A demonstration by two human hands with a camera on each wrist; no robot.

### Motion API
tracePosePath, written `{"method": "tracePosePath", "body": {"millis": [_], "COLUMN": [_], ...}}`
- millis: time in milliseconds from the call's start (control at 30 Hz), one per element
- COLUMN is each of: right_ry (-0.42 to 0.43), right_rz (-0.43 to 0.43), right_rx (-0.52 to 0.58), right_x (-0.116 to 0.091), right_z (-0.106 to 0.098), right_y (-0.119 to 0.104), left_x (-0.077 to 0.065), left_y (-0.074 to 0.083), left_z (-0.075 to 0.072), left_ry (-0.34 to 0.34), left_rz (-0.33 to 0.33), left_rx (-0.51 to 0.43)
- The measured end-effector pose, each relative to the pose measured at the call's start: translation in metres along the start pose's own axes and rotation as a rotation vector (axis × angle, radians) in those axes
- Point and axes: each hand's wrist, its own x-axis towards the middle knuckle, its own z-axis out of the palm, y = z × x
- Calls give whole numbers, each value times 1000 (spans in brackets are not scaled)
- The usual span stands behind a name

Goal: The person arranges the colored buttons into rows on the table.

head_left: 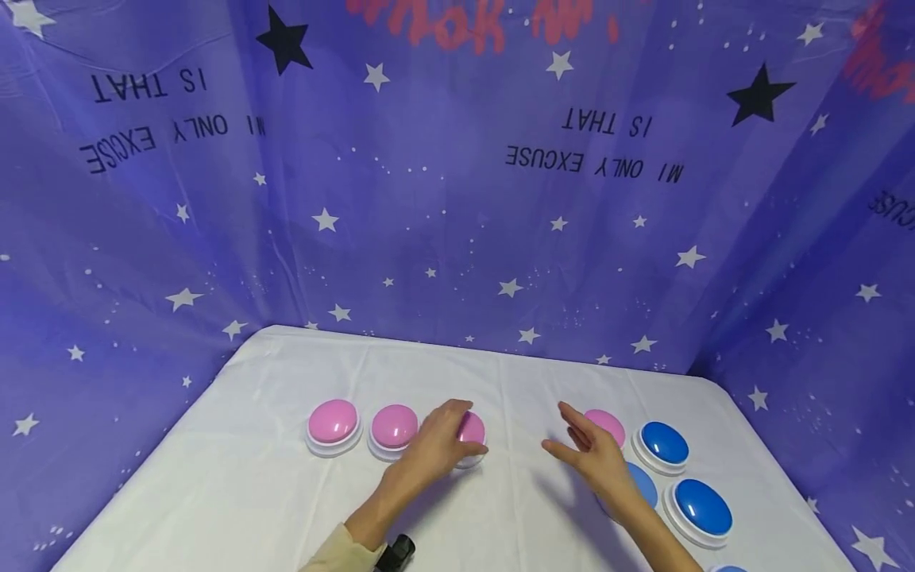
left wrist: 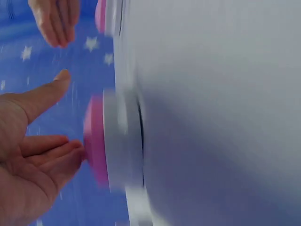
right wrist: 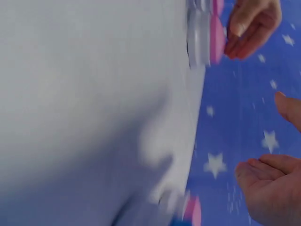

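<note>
My left hand point(head_left: 432, 445) is over a pink push button point(head_left: 472, 429) with a white round base, the rightmost of three pink buttons. Its fingertips meet or nearly meet the pink dome point(left wrist: 96, 141) in the left wrist view; blur hides the exact contact. The thumb stands apart from the other fingers. My right hand point(head_left: 596, 461) hovers above the table, thumb and fingers spread, holding nothing. Close beside and partly behind it are a pink button point(head_left: 605, 426) and a lighter blue button point(head_left: 644, 483). The right wrist view shows that hand's palm point(right wrist: 273, 188) in the air.
Two more pink buttons, one at far left point(head_left: 333, 423) and one beside it point(head_left: 394, 427), line up on the white tablecloth point(head_left: 236, 477). Darker blue buttons point(head_left: 665, 443) point(head_left: 704, 507) stand at right, another cut off below. A purple starred curtain point(head_left: 443, 262) encloses the table's back and sides.
</note>
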Motion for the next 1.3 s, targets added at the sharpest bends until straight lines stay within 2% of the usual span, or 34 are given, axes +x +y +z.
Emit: {"method": "tracePosePath", "body": {"millis": [133, 233, 300, 433, 600, 667, 800, 1000, 1300], "right_ry": [54, 76, 99, 167, 158, 137, 132, 101, 68], "right_rz": [142, 256, 295, 318, 403, 437, 448, 470, 480], "right_rx": [-96, -128, -138, -130, -160, -183, -165, -152, -163], "right_x": [-25, -42, -52, -71, -83, -84, -88, -89, -81], "right_z": [-35, -53, -62, -75, -83, -84, -84, -80, -74], "right_y": [4, 7, 10, 20, 33, 36, 43, 53, 62], "left_x": [2, 7, 12, 19, 24, 26, 28, 30, 39], "left_y": [23, 41, 52, 69, 84, 89, 97, 98, 96], "left_z": [26, 42, 53, 78, 103, 111, 123, 136, 146], "left_ry": [-46, -101, -144, -213, -261, -269, -270, -259, -271], "left_rz": [138, 188, 196, 225, 276, 293, 320, 334, 322], "left_rx": [41, 69, 71, 63, 75, 85, 108, 159, 108]}}
